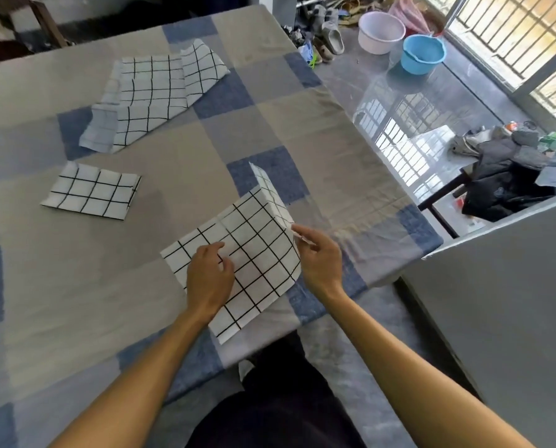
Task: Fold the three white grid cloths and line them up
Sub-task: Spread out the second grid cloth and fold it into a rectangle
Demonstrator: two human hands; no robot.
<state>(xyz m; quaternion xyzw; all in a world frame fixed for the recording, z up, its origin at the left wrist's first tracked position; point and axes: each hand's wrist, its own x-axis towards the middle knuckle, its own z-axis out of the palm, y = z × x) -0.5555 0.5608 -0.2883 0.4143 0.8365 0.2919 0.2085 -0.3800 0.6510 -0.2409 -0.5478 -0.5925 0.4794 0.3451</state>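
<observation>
Two hands at lower centre of the frame — left hand (209, 274) rests loose-fingered on the grid cloth (257, 240), right hand (318, 257) pinches its lifted edge.

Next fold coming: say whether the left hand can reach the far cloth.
Likely yes: only bare sheet lies between the left hand and the far cloth, though it rests on the near cloth.

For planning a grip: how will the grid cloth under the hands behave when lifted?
Probably floppy: the cloth bends upward where the right hand pinches its edge. Likely light: a pinch raises that side. The left hand rests on it, perhaps against sliding.
</observation>
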